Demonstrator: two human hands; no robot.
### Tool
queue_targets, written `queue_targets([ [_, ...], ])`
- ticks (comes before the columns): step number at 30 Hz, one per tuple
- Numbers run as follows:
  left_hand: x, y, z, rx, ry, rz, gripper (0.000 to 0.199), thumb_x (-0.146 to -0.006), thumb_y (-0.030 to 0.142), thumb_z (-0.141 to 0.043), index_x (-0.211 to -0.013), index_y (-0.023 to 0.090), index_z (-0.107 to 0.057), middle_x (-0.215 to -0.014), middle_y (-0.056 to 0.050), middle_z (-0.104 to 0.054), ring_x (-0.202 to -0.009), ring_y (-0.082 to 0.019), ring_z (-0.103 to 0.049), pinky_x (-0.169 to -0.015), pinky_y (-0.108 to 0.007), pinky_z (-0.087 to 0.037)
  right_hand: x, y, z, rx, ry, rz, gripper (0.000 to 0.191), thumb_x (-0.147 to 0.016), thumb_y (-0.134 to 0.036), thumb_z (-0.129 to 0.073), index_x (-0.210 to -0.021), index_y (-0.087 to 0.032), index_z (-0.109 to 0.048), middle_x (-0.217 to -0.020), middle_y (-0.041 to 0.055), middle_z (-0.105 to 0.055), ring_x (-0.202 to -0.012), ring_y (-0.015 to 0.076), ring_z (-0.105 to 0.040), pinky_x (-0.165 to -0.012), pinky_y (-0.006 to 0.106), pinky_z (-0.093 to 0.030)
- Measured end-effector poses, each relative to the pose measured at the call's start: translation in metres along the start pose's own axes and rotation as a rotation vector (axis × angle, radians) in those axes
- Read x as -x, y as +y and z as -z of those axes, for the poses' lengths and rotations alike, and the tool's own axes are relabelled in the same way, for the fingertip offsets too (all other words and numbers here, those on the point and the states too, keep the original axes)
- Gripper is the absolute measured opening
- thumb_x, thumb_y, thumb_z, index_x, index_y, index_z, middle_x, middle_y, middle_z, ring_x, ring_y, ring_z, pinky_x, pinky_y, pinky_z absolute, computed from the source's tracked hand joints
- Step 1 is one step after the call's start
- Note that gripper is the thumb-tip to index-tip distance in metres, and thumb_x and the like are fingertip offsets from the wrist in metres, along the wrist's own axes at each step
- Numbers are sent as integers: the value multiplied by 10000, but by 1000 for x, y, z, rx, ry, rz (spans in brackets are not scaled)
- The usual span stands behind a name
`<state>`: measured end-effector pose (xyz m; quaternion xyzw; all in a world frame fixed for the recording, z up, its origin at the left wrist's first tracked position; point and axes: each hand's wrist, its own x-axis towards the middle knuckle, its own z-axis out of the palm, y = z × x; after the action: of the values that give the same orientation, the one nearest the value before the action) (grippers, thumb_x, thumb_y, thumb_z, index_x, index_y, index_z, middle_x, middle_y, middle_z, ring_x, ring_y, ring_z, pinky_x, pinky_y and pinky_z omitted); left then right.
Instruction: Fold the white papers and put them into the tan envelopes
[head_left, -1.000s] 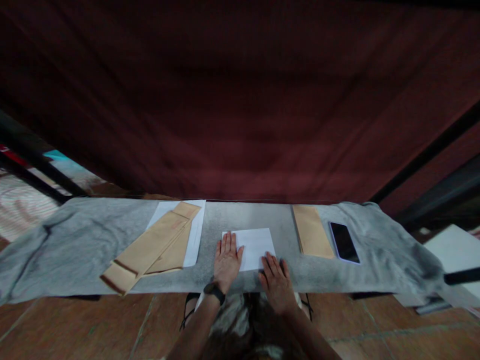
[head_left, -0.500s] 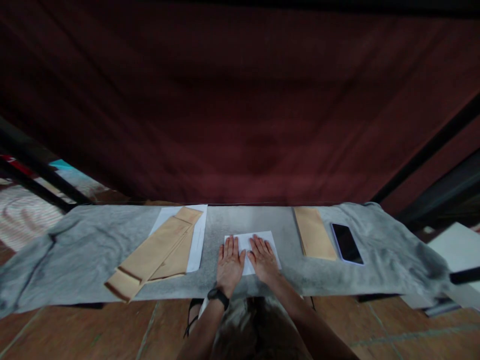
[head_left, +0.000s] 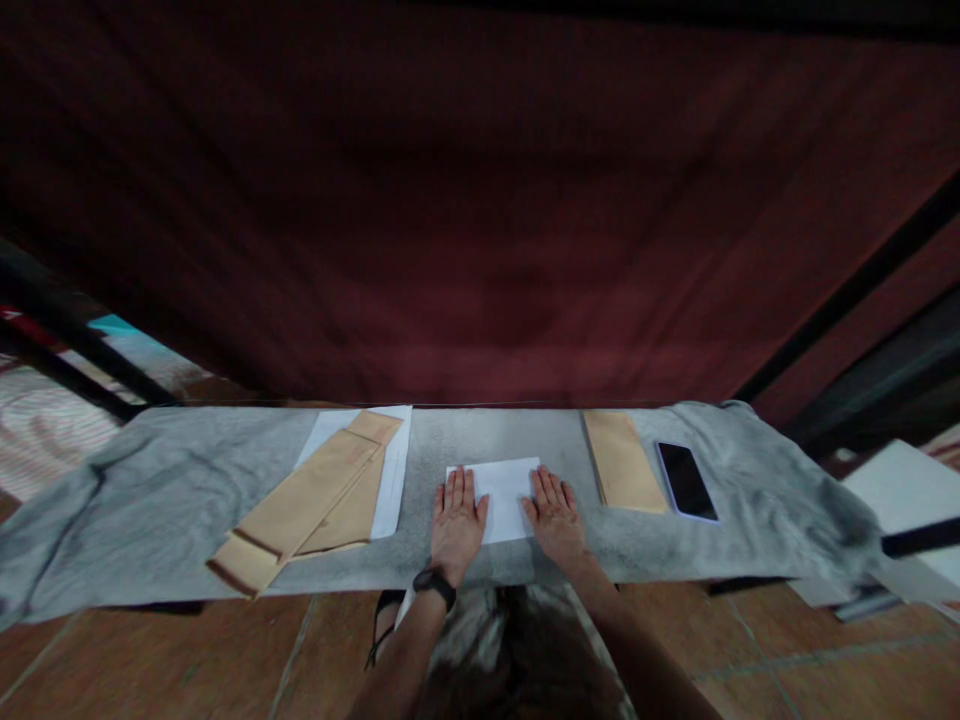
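Observation:
A white sheet of paper [head_left: 507, 500] lies flat on the grey cloth in front of me, its middle showing between my hands. My left hand [head_left: 457, 520] presses flat over the paper's left side, fingers stretched out and pointing away from me. On the right edge of the sheet rests my right hand [head_left: 556, 515], also flat with its fingers extended. Neither hand grips anything. A dark watch [head_left: 435, 588] is on my left wrist.
Brown paper envelopes [head_left: 300, 500] overlap a white sheet [head_left: 392, 490] on the left. More brown envelopes [head_left: 626, 465] lie on the right, beside a phone [head_left: 686, 483]. The grey cloth [head_left: 187, 470] covers a narrow surface before a dark red panel [head_left: 480, 250].
My right hand has slid rightward across the paper to its right edge, uncovering more of the sheet. My left hand stays nearly in place. The view has shifted slightly.

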<state>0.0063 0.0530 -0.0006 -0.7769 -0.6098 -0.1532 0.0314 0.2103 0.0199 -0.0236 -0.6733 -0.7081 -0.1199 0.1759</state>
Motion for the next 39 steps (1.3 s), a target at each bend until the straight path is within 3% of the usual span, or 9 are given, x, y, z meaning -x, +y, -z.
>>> queue_targets([
  [6,-1,1,2,-16,-14,6,607,-1030,395,-330,-1540,71,-388,-1593,-170,-393,-1517,-286,-301,-1234,-496,-259,11,14,3,11,-3,-45,556,-1067,-401,-309,-1538,-126,-415,-1542,133,-481,-1413,301,-454,-1165,495,-308],
  [10,0,2,3,-6,-12,12,605,-1024,395,-350,-1543,85,-390,-1600,-162,-386,-1522,-279,-289,-1241,-480,-244,16,14,9,19,18,-124,557,-1061,-382,-324,-1506,-71,-451,-1532,182,-480,-1414,322,-452,-1167,515,-306],
  [13,0,2,2,-6,-1,9,606,-1023,396,-339,-1551,101,-377,-1601,-155,-385,-1523,-272,-288,-1236,-487,-253,12,0,14,-15,3,-130,533,-1059,-335,-325,-1503,-69,-454,-1558,181,-445,-1435,304,-430,-1179,495,-300],
  [18,-1,1,1,-20,16,-3,605,-1021,386,-321,-1544,88,-386,-1585,-177,-404,-1513,-280,-312,-1217,-508,-288,-4,-40,14,-161,-96,12,503,-1061,-356,-347,-1524,-185,-443,-1605,72,-401,-1458,222,-404,-1189,409,-318],
  [23,-1,0,3,-9,20,-13,600,-1013,373,-332,-1545,101,-392,-1579,-175,-416,-1503,-291,-334,-1208,-516,-310,-6,-55,4,-192,-98,72,483,-1053,-361,-402,-1498,-191,-483,-1583,87,-437,-1447,231,-420,-1203,445,-299],
  [32,0,2,6,-18,-12,-1,603,-1023,400,-341,-1543,98,-393,-1587,-167,-409,-1503,-282,-333,-1219,-486,-296,13,-23,9,-93,-35,-36,522,-1052,-360,-403,-1525,-143,-438,-1565,149,-450,-1429,282,-437,-1180,468,-291],
  [39,4,3,5,-22,38,32,607,-1033,421,-317,-1519,74,-426,-1565,-186,-435,-1487,-290,-366,-1209,-493,-315,32,0,12,-66,52,-14,567,-1062,-360,-350,-1564,-95,-353,-1525,183,-495,-1399,306,-471,-1161,490,-315],
])
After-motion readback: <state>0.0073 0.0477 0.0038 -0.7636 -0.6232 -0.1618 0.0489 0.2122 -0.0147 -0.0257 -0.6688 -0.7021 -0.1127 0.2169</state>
